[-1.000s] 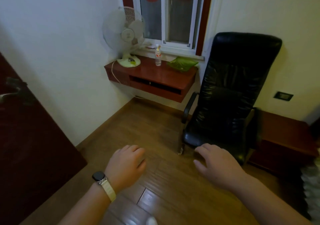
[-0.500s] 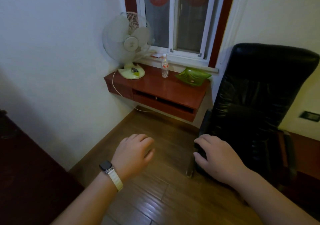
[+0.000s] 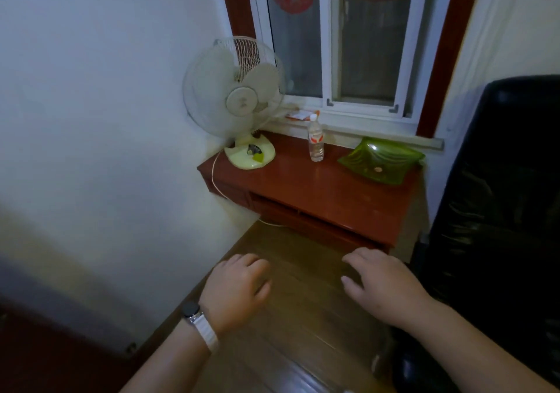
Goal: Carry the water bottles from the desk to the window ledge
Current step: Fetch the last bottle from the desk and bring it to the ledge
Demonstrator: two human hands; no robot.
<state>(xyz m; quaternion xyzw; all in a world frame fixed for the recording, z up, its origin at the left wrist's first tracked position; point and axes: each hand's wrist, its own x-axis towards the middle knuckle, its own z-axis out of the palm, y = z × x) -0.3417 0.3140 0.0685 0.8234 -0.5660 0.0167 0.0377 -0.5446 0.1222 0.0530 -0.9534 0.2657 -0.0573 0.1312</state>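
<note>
Both hands point(image 3: 239, 289) point(image 3: 385, 286) empty; water bottle point(image 3: 315, 141) upright on desk point(image 3: 333, 189).

Count: one bottle point(image 3: 315, 141), one fan point(image 3: 235, 101), one green dish point(image 3: 380, 160), one chair point(image 3: 497, 211), two hands.

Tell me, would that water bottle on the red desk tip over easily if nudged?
Probably: the water bottle stands upright, tall and narrow. It looks like clear thin plastic, so likely light and slightly squashy. How full it is, I cannot tell.
</note>
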